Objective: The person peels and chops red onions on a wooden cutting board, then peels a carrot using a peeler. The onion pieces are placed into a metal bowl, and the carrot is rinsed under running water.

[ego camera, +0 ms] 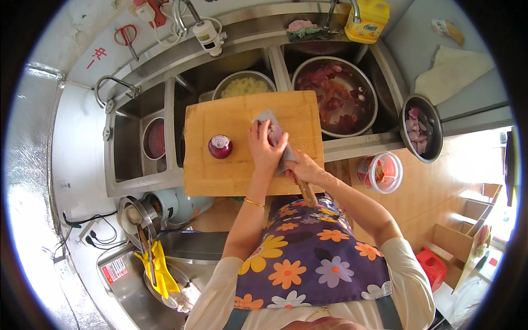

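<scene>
In my right hand [307, 167] is the wooden handle of a cleaver [289, 155], its grey blade lying slanted over the wooden cutting board [222, 177]. My left hand [263, 150] curls over pale purple cut onion [275, 134], holding it against the blade. The fingers partly hide the onion, so its number of pieces is unclear. Left of that hand, a red onion [220, 147] with a whitish top sits on the board, touched by neither hand.
The board rests across sinks. Behind it are a bowl of pale chunks [244, 86] and a large basin of water with onion peelings [350, 119]. A metal bowl of onion pieces [416, 136] stands at the right edge. A plastic bucket [383, 173] is below.
</scene>
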A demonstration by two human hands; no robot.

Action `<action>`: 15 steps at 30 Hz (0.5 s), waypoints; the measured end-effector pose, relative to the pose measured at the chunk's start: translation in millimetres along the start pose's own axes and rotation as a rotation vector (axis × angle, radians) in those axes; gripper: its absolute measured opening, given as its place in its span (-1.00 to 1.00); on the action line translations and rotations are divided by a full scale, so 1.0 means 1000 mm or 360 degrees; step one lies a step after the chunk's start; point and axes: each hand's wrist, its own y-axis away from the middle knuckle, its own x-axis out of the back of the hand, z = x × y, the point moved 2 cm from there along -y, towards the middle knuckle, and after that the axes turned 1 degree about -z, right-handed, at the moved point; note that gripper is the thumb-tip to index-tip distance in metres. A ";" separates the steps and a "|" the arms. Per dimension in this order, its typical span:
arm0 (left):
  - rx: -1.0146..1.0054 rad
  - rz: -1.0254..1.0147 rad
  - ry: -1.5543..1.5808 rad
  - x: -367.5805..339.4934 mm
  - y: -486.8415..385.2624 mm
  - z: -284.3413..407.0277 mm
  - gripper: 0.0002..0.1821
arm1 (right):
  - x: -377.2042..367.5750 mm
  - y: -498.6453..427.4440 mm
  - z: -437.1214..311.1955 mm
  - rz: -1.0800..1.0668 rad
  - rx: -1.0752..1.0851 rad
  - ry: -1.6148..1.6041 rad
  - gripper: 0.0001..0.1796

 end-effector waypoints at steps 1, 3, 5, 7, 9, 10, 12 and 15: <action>0.0061 0.0057 0.0057 -0.001 -0.001 -0.003 -0.37 | -0.004 -0.005 -0.002 -0.0060 0.0023 0.0000 -0.75; 0.0040 0.0074 -0.0047 0.001 -0.003 -0.006 -0.42 | -0.007 -0.008 -0.006 -0.0102 -0.0007 -0.0027 -0.75; 0.0071 0.0028 -0.0015 0.002 -0.005 -0.001 -0.44 | -0.001 -0.002 -0.010 -0.0166 0.0110 0.0025 -0.76; 0.0114 -0.0054 0.0110 -0.005 -0.013 0.018 -0.46 | 0.012 0.012 -0.014 -0.0102 0.0153 0.0035 -0.80; 0.0024 -0.0027 0.0134 -0.021 -0.017 0.057 -0.46 | 0.037 0.037 -0.017 -0.0030 0.0252 -0.0023 -0.83; -0.0128 -0.0020 0.0086 -0.033 -0.023 0.081 -0.46 | 0.056 0.052 -0.020 0.0083 0.0344 -0.0063 -0.84; -0.0260 -0.0071 0.0303 -0.064 -0.030 0.136 -0.45 | 0.094 0.088 -0.021 0.0288 0.0370 -0.0150 -0.85; -0.0467 -0.0108 0.0610 -0.127 -0.037 0.226 -0.45 | 0.161 0.150 -0.022 0.0725 0.0485 -0.0197 -0.88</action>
